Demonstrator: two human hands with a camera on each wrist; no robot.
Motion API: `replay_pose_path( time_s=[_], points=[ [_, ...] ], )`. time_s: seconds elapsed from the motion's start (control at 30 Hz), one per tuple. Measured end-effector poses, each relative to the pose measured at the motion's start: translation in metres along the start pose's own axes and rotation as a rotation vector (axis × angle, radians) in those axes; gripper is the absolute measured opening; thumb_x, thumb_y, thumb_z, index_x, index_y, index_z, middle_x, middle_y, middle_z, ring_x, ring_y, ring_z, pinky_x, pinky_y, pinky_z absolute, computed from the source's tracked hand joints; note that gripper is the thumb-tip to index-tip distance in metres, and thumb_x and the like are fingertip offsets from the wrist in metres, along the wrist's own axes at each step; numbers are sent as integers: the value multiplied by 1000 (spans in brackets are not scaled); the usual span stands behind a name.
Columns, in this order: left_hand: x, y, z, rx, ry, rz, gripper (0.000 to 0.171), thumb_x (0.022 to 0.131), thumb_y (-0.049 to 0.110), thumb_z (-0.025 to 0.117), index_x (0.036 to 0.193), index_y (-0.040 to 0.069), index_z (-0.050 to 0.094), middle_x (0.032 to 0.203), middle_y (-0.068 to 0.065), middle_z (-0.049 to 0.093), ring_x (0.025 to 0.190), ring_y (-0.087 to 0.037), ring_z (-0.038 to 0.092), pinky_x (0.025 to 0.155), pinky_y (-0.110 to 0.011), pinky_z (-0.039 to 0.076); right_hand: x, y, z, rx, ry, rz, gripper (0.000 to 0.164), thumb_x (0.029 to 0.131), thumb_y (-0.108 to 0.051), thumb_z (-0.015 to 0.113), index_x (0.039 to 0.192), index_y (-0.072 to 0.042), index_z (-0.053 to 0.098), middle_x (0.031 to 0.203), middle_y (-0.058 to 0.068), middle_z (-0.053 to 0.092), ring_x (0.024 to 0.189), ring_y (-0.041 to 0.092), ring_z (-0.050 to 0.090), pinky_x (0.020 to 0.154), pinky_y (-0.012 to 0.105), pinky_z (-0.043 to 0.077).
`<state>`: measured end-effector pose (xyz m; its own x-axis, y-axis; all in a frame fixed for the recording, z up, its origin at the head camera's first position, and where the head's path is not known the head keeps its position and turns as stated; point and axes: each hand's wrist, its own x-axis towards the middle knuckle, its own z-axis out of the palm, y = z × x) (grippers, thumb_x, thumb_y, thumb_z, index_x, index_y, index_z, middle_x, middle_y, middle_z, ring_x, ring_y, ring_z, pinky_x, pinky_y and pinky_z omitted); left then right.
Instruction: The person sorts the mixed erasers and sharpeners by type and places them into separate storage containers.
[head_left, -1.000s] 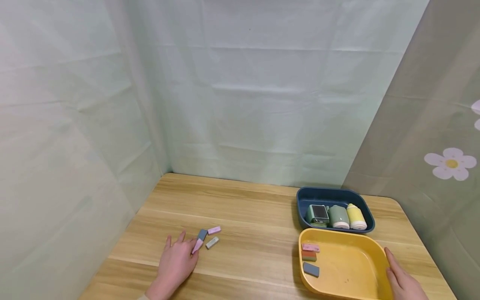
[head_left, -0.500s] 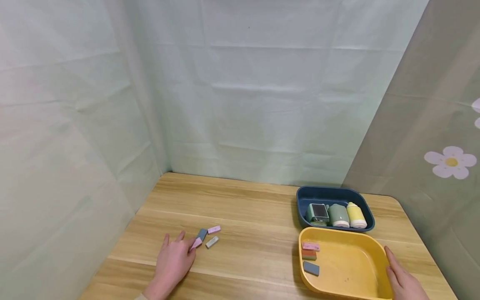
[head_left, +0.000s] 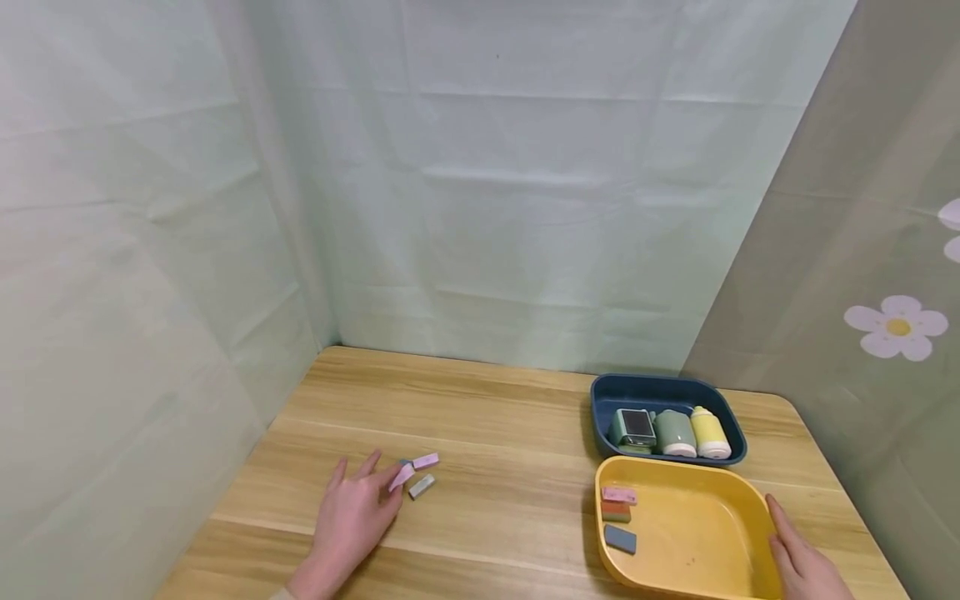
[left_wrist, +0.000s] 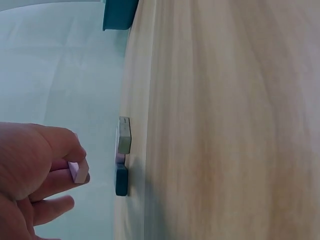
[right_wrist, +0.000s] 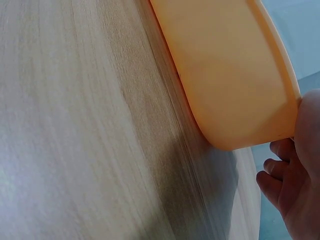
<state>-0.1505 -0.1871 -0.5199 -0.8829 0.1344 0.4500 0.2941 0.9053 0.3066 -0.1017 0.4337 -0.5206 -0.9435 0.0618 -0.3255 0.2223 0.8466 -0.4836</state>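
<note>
Pinching: left hand (head_left: 352,508) is clamped on the held pink block (head_left: 402,477), thumb one side, fingertip the other.
Held pink block: at the hand's 2 o'clock, right at the tips, one end poking past them. Reads as clear of the table (head_left: 517,500) in the left wrist view.
Why tips: piece is probably too small for a palm grip; neighbours are close too.
Spare left fingers: spread toward 12 to 1 o'clock, nothing in them. Likely splayed for clearance.
Neighbours: from the held block, blue-grey block (left_wrist: 121,180) just past at 12, mostly hidden in head view; loose pink block (head_left: 426,461) at 2; pale grey block (head_left: 422,487) at 4.
Yellow tray (head_left: 705,533): well apart, 3 o'clock from the left hand.
Right hand (head_left: 810,558): touching the tray's 3 o'clock side, probably bracing it. Can't tell if fingers curl round the wall.
Tray contents: tray pink block (head_left: 619,496), orange-and-green block (head_left: 616,512), slate block (head_left: 620,539), all along the 9 o'clock wall. Looks like deliberate lining-up.
Navy tray (head_left: 660,387): at the yellow tray's 12. Holds boxy green toy (head_left: 633,427), grey-green item (head_left: 675,433), yellow bottle-shaped item (head_left: 708,433). Sorted by bulk, I'd guess.
</note>
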Motion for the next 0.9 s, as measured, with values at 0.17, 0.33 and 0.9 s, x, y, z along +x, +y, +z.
replay_pose_path(
  time_s=[0.17,0.33,0.9],
  points=[
    [2,6,3,-24,20,52,32,78,8,92,108,4,83,105,-13,80,117,-37,73,116,-72,35,-2,-2,0,7,-4,19,67,119,-29,29,163,12,-1,158,45,18,143,63,33,113,71,33],
    [4,14,6,-52,23,84,33,78,9,92,109,4,83,106,-13,80,118,-35,73,118,-67,35,-3,-4,0,5,-7,22,68,119,-30,28,162,12,-2,158,45,18,143,64,34,113,71,32],
    [18,45,13,-126,55,155,31,79,9,89,110,11,85,109,-4,81,120,-28,72,120,-59,37,-5,-5,-1,-13,24,-26,64,119,-26,26,162,13,0,158,45,20,142,64,34,112,72,34]
  ],
)
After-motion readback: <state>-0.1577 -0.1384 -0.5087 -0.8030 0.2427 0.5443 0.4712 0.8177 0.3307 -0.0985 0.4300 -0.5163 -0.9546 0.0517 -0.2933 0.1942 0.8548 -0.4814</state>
